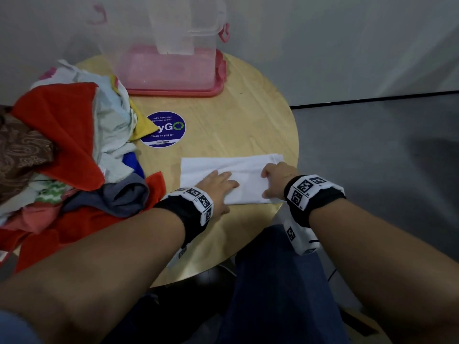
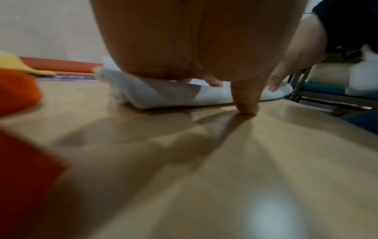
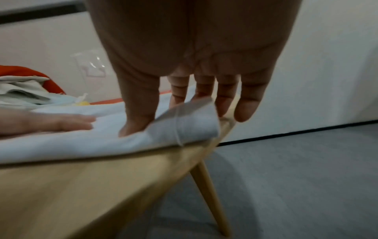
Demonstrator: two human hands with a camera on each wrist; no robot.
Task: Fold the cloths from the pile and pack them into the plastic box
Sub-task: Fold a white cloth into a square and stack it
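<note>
A white cloth (image 1: 248,170) is laid in a folded strip on the round wooden table (image 1: 236,108), at its near right edge. Its middle is pressed flat by the left hand (image 1: 218,183), whose fingers are straight and spread on the fabric; in the left wrist view the thumb tip is seen touching the bare tabletop just beside the cloth. The cloth's right end is pinched by the right hand (image 1: 275,178): the thumb is set on top and a raised flap is caught between it and the fingers (image 3: 245,103). The pile (image 1: 69,150) of mixed cloths, red on top, is heaped on the table's left side. The box (image 1: 171,70), clear with a pink base, is stood at the far edge. A round blue sticker (image 1: 165,130) is seen between box and cloth.
</note>
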